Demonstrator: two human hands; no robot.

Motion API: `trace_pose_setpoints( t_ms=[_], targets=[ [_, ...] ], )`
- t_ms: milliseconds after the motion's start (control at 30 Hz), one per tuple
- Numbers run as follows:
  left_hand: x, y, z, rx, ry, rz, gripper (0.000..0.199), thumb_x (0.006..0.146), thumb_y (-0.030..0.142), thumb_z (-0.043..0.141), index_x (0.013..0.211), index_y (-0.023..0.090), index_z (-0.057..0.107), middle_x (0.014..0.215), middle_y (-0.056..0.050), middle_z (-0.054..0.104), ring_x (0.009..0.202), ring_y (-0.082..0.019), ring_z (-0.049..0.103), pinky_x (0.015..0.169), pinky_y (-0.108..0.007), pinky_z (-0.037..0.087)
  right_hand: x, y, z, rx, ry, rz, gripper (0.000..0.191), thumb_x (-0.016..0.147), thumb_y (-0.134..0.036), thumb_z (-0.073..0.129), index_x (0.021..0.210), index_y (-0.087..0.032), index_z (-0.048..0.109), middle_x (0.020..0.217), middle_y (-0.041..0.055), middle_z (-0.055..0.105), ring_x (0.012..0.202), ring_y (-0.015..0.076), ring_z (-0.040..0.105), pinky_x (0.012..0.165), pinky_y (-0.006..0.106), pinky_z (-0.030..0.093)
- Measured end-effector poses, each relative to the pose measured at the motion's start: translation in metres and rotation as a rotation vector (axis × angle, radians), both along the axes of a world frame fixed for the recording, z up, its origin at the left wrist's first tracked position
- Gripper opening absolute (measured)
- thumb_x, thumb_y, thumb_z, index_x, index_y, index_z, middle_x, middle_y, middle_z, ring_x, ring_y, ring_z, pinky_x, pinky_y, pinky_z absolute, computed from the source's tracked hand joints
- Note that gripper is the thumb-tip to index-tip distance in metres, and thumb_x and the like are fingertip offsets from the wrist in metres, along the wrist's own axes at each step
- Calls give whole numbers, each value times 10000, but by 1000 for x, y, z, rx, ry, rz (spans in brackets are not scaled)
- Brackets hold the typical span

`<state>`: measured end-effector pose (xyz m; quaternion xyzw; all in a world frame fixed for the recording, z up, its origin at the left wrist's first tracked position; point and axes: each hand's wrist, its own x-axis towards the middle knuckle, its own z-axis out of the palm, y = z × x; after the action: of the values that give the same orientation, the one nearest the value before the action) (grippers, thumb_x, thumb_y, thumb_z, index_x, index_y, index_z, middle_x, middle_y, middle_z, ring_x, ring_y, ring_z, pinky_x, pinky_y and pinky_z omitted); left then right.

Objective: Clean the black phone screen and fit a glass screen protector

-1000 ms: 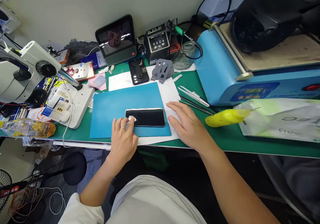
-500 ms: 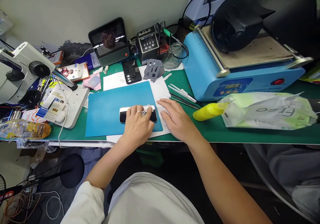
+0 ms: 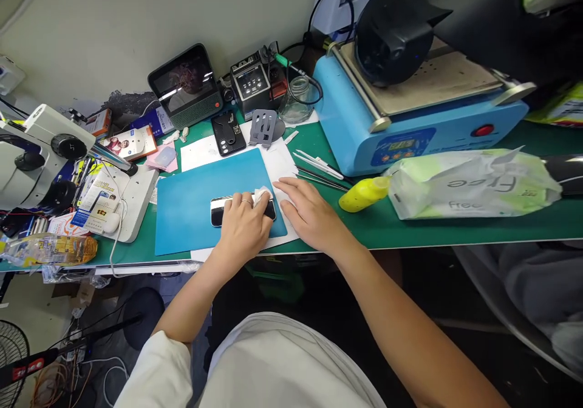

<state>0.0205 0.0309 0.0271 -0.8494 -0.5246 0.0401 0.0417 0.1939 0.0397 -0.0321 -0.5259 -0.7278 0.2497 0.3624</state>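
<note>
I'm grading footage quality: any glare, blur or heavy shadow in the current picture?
Head view: glare streaks the display screen and a pale reflection shows on the phone; same head view: the left hand looks fairly sharp, while the space below the bench is deep in shadow.

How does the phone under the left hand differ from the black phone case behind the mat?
The phone lies screen up with a pale edge; the black phone case shows its back, with camera rings. The phone sits on the blue mat, partly covered by the left hand; the case lies behind the mat, untouched. The phone runs left to right; the case runs more front to back. Both are flat and oblong.
</note>
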Motion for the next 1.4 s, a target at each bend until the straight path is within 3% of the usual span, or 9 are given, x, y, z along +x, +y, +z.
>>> trace_pose_setpoints(
  t_ms=[133, 367, 600, 800, 933, 1400],
  targets=[
    [-11, -6, 4, -5, 28, 16, 491, 1007, 217, 369, 1477, 208, 513, 1028, -122, 626, 959, -301, 523, 836, -421, 410, 0, 0, 2, -14, 6, 19, 458, 1043, -325, 334, 1429, -236, 564, 1467, 136, 563, 1371, 322, 525, 1154, 546, 449],
    [1, -4, -2, -12, -7, 12, 452, 1015, 239, 379, 1434, 153, 524, 1043, -131, 642, 983, -308, 530, 843, -422, 409, 1, -1, -6, 23, -1, -2, 454, 1035, -339, 363, 1430, -262, 571, 1437, 131, 582, 1356, 332, 535, 1156, 569, 438],
    [-22, -9, 1, -36, -6, 80, 463, 1011, 208, 356, 1439, 185, 531, 1069, -119, 653, 974, -298, 536, 848, -420, 402, 1, -2, -4, -8, -26, 2, 464, 1042, -349, 355, 1444, -240, 560, 1465, 133, 567, 1370, 335, 524, 1146, 557, 451],
    [-13, 6, -4, -34, -13, 59, 441, 1013, 209, 356, 1402, 148, 553, 1025, -128, 675, 952, -296, 551, 835, -416, 407, 0, -4, -2, -12, -19, -16, 459, 1036, -353, 358, 1426, -244, 574, 1448, 129, 580, 1366, 335, 529, 1135, 544, 463],
    [-16, 1, -5, -28, -17, 52, 474, 1021, 214, 354, 1466, 159, 506, 1063, -132, 684, 974, -297, 558, 841, -416, 408, 1, -4, -2, -36, -35, -12, 473, 1034, -358, 362, 1424, -200, 577, 1464, 152, 567, 1378, 340, 520, 1146, 532, 458],
    [-18, 0, -3, -53, -4, 33, 466, 1037, 230, 347, 1468, 160, 510, 1075, -133, 687, 979, -295, 564, 841, -413, 391, 2, -3, -6, -6, -73, -7, 456, 1042, -351, 373, 1436, -228, 566, 1465, 135, 572, 1380, 334, 525, 1125, 535, 481]
  ],
)
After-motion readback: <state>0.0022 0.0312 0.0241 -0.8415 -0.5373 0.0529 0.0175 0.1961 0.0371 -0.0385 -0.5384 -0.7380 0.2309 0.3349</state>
